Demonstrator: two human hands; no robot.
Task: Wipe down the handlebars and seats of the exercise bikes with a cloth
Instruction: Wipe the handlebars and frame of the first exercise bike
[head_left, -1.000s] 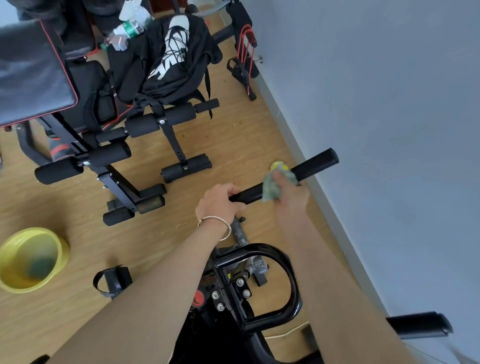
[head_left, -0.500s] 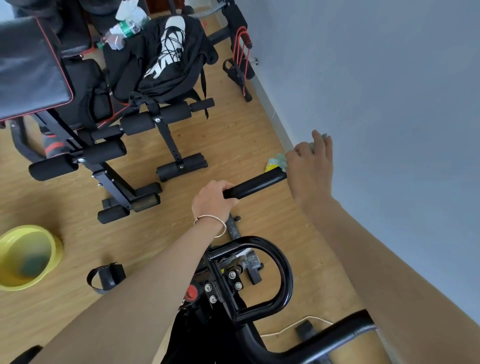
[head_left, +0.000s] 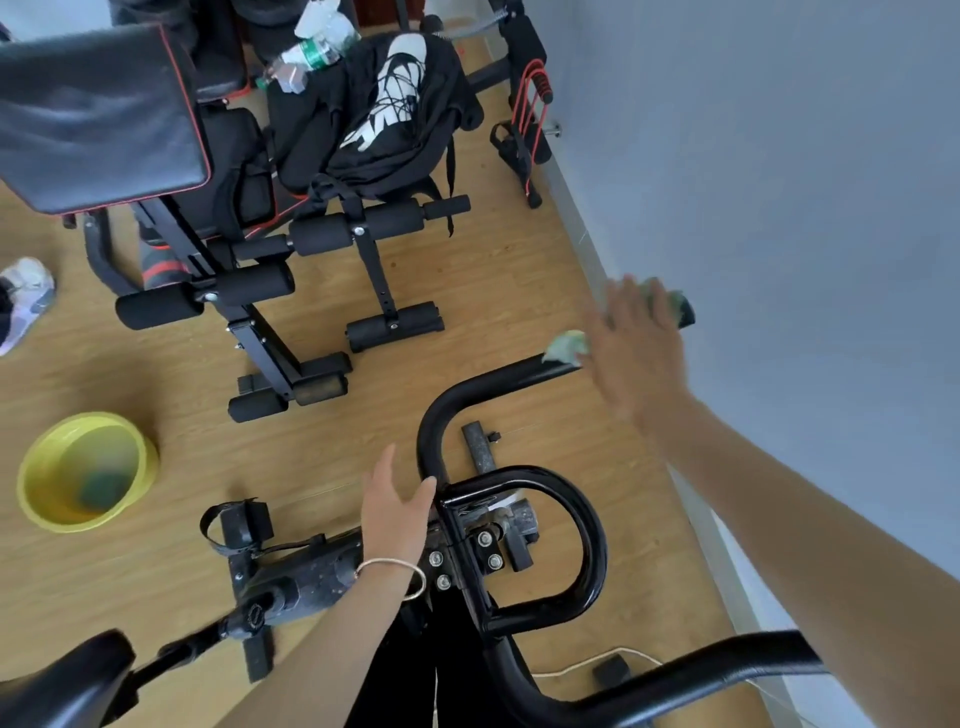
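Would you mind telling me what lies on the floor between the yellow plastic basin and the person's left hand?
In the head view, a black strapped bike pedal lies between the yellow plastic basin and the left hand; otherwise bare wooden floor.

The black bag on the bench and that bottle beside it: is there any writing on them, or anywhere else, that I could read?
Nothing can be read for certain.
Black bag: large white lettering, folded and tilted, not legible.
Bottle: green label, print too small and blurred.
Exercise bike, yellow basin and cloth: no writing visible.
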